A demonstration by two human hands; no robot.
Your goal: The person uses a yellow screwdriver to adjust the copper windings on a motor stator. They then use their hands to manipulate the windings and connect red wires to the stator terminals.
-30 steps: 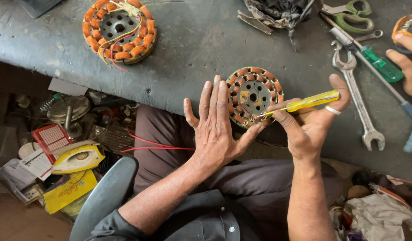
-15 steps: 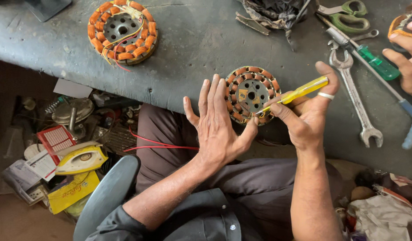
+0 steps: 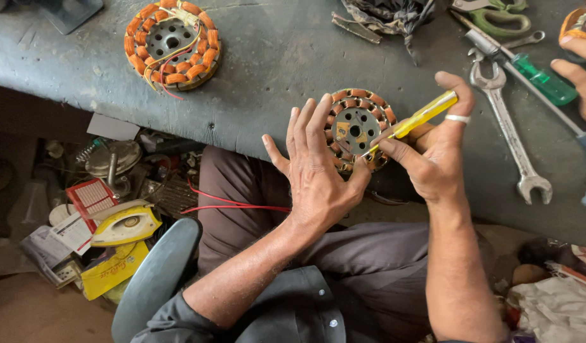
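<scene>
My left hand [image 3: 318, 168] cradles a round motor stator [image 3: 356, 127] with copper coils, thumb on its lower rim and fingers spread behind its left side, at the near edge of the grey workbench [image 3: 274, 76]. My right hand [image 3: 436, 152], with a ring on one finger, grips a yellow-handled screwdriver [image 3: 420, 117] whose tip points at the stator's metal face near its centre. A second, larger stator [image 3: 172, 41] with orange coils and loose wires lies on the bench at the far left.
A long spanner [image 3: 509, 130], a green-handled screwdriver [image 3: 540, 76] and green-handled scissors [image 3: 496, 16] lie on the bench at right, where another person's hand [image 3: 579, 67] rests. A dark rag [image 3: 388, 16] sits at the top. Below left lie a yellow iron [image 3: 125, 222], red wires [image 3: 236, 204] and clutter.
The screwdriver handle has tilted up slightly and its tip has shifted on the stator face. My left hand keeps the same hold on the stator.
</scene>
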